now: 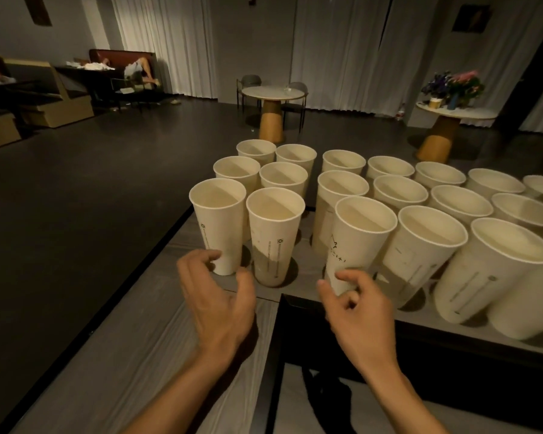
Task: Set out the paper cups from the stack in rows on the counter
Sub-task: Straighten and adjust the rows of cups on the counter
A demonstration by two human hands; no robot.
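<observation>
Several tall white paper cups stand upright in rows on the grey wood-grain counter [157, 349]. My left hand [217, 299] hovers with its fingers spread and nothing in it, just in front of the two nearest left cups [220, 223] [275, 236]. My right hand [358, 311] curls its thumb and index finger around the base of the front cup [358, 242] of the right group. That cup's bottom is hidden behind my fingers. No cup stack is in view.
The counter's black left edge [166, 242] drops to a dark floor. A dark gap [342, 364] opens below the counter between my arms. Farther cup rows [452, 211] run off to the right. Round tables [273, 93] [455, 112] stand beyond.
</observation>
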